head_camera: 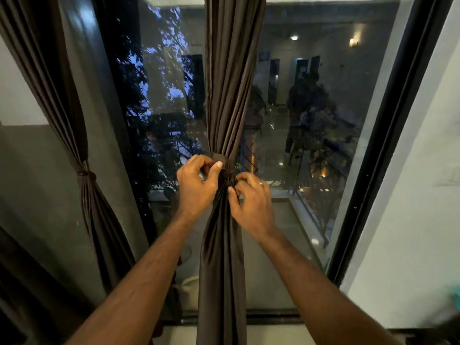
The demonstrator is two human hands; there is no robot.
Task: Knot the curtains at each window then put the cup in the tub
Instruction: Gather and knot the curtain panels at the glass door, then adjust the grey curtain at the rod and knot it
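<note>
1. Both hands work at the knot (pixel 222 163) of a dark brown pleated fabric curtain (pixel 230 78) hanging at the centre of a large black-framed glass window (pixel 388 125).
2. Left hand (pixel 196 185) pinches the knot between curled fingers and thumb.
3. Right hand (pixel 251 197) grips the gathered cloth just below it.
4. At left, a second dark brown curtain (pixel 82 135) hangs already knotted.
</note>
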